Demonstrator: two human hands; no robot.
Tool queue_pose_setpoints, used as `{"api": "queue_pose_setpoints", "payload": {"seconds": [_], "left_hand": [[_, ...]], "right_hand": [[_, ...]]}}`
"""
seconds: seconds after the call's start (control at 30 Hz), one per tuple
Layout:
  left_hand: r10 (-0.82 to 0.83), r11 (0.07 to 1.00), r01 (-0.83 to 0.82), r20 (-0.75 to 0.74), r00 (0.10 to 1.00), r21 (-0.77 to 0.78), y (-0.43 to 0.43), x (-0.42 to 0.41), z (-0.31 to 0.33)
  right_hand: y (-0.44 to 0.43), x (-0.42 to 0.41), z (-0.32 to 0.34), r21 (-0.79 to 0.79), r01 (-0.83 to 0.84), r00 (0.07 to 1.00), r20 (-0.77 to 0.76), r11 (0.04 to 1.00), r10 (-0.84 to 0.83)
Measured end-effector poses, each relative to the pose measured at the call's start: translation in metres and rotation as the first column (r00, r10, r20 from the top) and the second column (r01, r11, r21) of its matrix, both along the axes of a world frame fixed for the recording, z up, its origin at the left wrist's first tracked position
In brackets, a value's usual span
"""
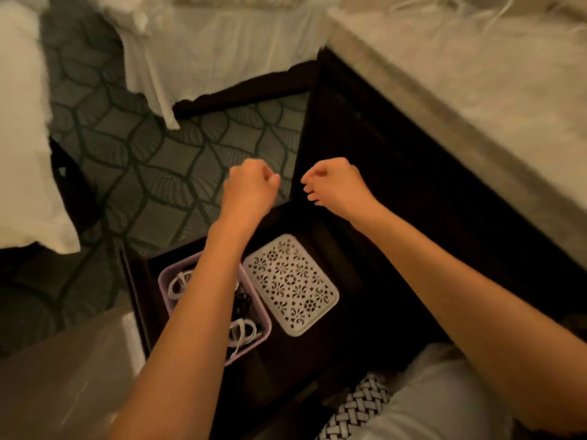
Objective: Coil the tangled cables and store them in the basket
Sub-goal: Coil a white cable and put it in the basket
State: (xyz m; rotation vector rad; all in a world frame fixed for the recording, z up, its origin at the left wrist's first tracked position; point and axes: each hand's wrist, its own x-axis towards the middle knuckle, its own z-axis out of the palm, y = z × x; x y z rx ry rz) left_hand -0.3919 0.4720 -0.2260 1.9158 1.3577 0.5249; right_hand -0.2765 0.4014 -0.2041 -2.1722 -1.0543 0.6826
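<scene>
Left hand (251,182) and right hand (336,182) clenched, empty; basket (162,281) of coiled cables (179,282) lies under left forearm, lid (290,284) alongside

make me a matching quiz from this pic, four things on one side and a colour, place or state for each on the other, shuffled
Things:
1 basket
2 white cables
3 patterned lid
4 left hand

Descriptions:
a lying flat just right of the basket
b curled into a fist, holding nothing
c lilac
d coiled inside the basket

Pairs: 1-c, 2-d, 3-a, 4-b
</scene>
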Motion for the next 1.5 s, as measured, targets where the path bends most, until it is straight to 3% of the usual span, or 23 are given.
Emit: {"api": "queue_pose_setpoints", "payload": {"seconds": [0.13, 0.23, 0.47, 0.6, 0.73, 0.97, 1.07, 1.2, 1.27, 1.4, 1.5], "left_hand": [[-0.137, 0.968, 0.104, 0.132, 0.982, 0.23, -0.023, 0.05, 0.088], [-0.252, 0.94, 0.179, 0.236, 0.939, 0.29, -0.053, 0.092, 0.139], [-0.549, 0.793, 0.432, 0.197, 0.812, 0.429, -0.16, 0.188, 0.203], [-0.711, 0.66, 0.6, 0.118, 0.693, 0.453, -0.239, 0.239, 0.214], [-0.863, 0.464, 0.772, 0.024, 0.505, 0.433, -0.324, 0.283, 0.22], [-0.946, 0.128, 0.904, -0.222, 0.234, 0.408, -0.427, 0.342, 0.205], [-0.947, 0.012, 0.928, -0.294, 0.13, 0.372, -0.458, 0.366, 0.193], [-0.95, -0.095, 0.944, -0.313, 0.009, 0.315, -0.497, 0.386, 0.184], [-0.948, -0.124, 0.941, -0.319, -0.018, 0.314, -0.512, 0.393, 0.181], [-0.946, -0.153, 0.939, -0.32, -0.05, 0.307, -0.541, 0.408, 0.177], [-0.94, -0.183, 0.932, -0.332, -0.073, 0.313, -0.559, 0.414, 0.176]], "right_hand": [[-0.043, 0.037, 0.097, 0.235, 0.107, 0.991, 0.05, 0.966, -0.122], [-0.09, 0.065, 0.154, 0.388, 0.178, 0.978, 0.031, 0.904, -0.206], [-0.22, 0.127, 0.212, 0.481, 0.412, 0.887, -0.018, 0.774, -0.462], [-0.303, 0.156, 0.219, 0.47, 0.564, 0.786, -0.055, 0.679, -0.615], [-0.389, 0.181, 0.218, 0.419, 0.693, 0.678, -0.102, 0.587, -0.728], [-0.501, 0.219, 0.199, 0.332, 0.838, 0.493, -0.119, 0.434, -0.862], [-0.54, 0.238, 0.188, 0.305, 0.875, 0.403, -0.028, 0.376, -0.915], [-0.586, 0.256, 0.176, 0.297, 0.93, 0.123, 0.307, 0.218, -0.944], [-0.604, 0.259, 0.172, 0.251, 0.954, 0.04, 0.434, 0.164, -0.9], [-0.631, 0.268, 0.161, 0.064, 0.992, 0.059, 0.525, 0.108, -0.849], [-0.643, 0.277, 0.153, 0.092, 0.986, 0.078, 0.496, 0.141, -0.865]]}}
